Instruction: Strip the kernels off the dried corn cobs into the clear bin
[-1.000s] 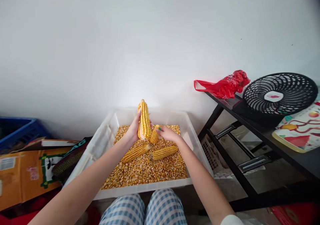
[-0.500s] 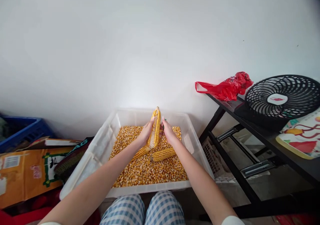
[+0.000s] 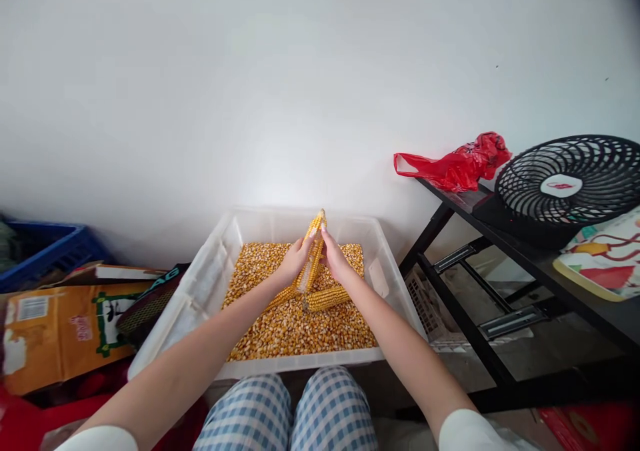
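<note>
Over a clear plastic tub (image 3: 150, 344) of loose corn kernels (image 3: 310, 336), my left hand (image 3: 296, 259) is closed round an ear of corn (image 3: 314, 264). The ear tilts with its tip up, and a pale strip bare of kernels runs along it. My right hand (image 3: 336, 256) is at the ear's right side, its thumb against the upper part and its fingers curled. Something small and dark shows at those fingers, mostly hidden. Below lie a second ear of corn (image 3: 327, 299), right of centre, and a third ear (image 3: 281, 297), partly covered by my left arm.
A black table (image 3: 470, 211) on the right bears a red plastic bag (image 3: 460, 165), a black fan (image 3: 575, 177) and a patterned item (image 3: 600, 261). On the left are a blue crate (image 3: 50, 251), an orange cardboard box (image 3: 55, 331) and a dark mesh bag (image 3: 155, 307). A white wall (image 3: 300, 91) stands behind.
My right hand has moved up and left onto the ear, its thumb now near the tip. The ear leans more to the right. The view has shifted slightly.
</note>
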Demonstrator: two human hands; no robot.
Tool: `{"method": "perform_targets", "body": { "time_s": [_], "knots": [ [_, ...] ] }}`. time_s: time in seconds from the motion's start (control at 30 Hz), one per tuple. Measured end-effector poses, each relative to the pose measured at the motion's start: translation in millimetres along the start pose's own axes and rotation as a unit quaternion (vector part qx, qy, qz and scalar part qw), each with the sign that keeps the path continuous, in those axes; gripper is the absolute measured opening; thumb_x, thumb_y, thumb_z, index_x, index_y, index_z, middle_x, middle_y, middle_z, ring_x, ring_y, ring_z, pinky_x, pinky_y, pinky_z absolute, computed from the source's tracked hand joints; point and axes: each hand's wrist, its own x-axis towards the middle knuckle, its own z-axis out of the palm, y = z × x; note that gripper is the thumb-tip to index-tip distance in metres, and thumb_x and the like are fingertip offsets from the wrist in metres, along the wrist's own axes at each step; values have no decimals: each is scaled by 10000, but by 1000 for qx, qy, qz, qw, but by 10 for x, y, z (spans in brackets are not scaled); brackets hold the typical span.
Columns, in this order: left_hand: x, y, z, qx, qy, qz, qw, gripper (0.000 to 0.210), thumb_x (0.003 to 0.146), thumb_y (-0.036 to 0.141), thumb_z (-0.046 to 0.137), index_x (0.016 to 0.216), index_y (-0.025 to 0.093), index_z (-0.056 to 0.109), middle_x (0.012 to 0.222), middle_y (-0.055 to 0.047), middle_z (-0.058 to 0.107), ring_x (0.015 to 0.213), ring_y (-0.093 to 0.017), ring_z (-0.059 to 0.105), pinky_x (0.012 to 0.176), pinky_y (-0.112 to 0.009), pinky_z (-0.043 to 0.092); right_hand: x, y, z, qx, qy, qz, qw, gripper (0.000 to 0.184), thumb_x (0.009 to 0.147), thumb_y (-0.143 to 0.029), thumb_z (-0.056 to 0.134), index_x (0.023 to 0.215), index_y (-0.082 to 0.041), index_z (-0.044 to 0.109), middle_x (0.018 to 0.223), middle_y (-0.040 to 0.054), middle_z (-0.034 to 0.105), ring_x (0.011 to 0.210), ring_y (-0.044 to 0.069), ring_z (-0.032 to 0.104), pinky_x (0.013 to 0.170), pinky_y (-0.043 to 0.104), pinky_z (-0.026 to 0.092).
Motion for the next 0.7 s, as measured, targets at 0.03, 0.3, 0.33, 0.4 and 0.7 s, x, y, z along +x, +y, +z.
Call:
{"method": "perform_targets", "body": {
  "time_s": [0.03,0.3,0.33,0.4,0.7],
  "knots": [
    [6,-19,-4,33,-1,4,999,485,705,607,474,820,161,624,845,-63,655,893,-250,563,843,-333,397,6,7,-3,7,4,9,1000,601,806,-642,213,1215,-244,402,1032,60,596,910,201,562,688,295,452],
    [-66,-32,16,-57,-82,-38,994,448,755,541,470,940,173,646,965,-51,663,992,-228,557,888,-281,385,27,66,11,102,23,12,994,588,843,-592,128,1198,-208,396,1104,78,563,991,193,545,782,322,466],
    [-70,-19,16,-65,-81,-44,994,430,753,532,483,933,180,651,955,-48,667,988,-225,562,887,-276,387,28,70,12,101,24,9,995,584,847,-583,117,1203,-204,386,1119,78,555,1000,186,543,795,316,465],
    [-72,0,11,-89,-86,-62,990,406,750,518,501,939,193,655,946,-44,672,980,-220,571,875,-269,401,27,71,2,88,37,-9,995,563,852,-573,138,1232,-214,347,1159,70,529,1035,171,525,837,306,451],
    [2,-132,-6,-220,-111,-143,959,521,739,568,486,1085,189,571,906,-83,673,680,-207,631,586,-305,502,-60,-52,-38,83,-37,-41,995,524,860,-529,202,1337,-313,185,1224,32,483,1026,165,526,790,323,469]
  ]
}}
